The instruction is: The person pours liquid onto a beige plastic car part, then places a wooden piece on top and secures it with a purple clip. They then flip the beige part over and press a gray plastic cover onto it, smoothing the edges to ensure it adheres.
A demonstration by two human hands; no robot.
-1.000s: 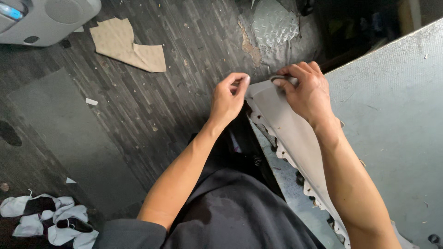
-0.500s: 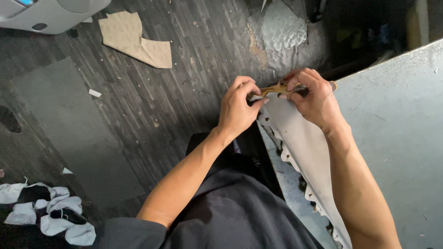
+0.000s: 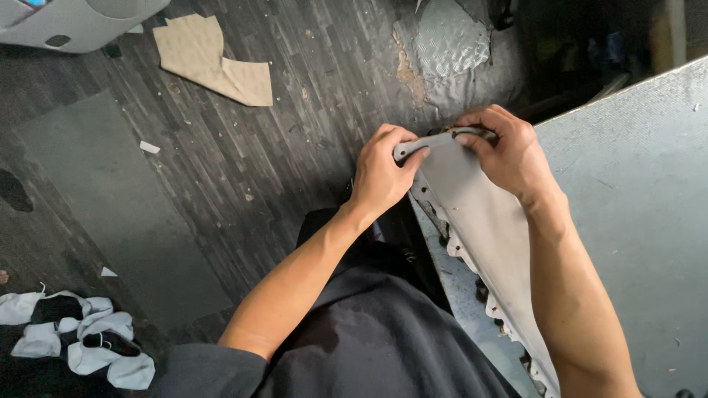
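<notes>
Overhead, person at a grey table [image 3: 634, 221] | left hand [image 3: 383, 173] and right hand [image 3: 505, 147] both pinch the top end of a long grey panel [image 3: 479, 221] (scalloped lower edge) | tan scrap [image 3: 214, 63] on wooden floor [image 3: 295, 125].

Two hands are counted, left hand [image 3: 383, 173] and right hand [image 3: 509, 151]; one grey trim panel [image 3: 487, 236], one tan fabric offcut [image 3: 214, 63], one rag pile [image 3: 74, 339], one grey worktable [image 3: 634, 206].
</notes>
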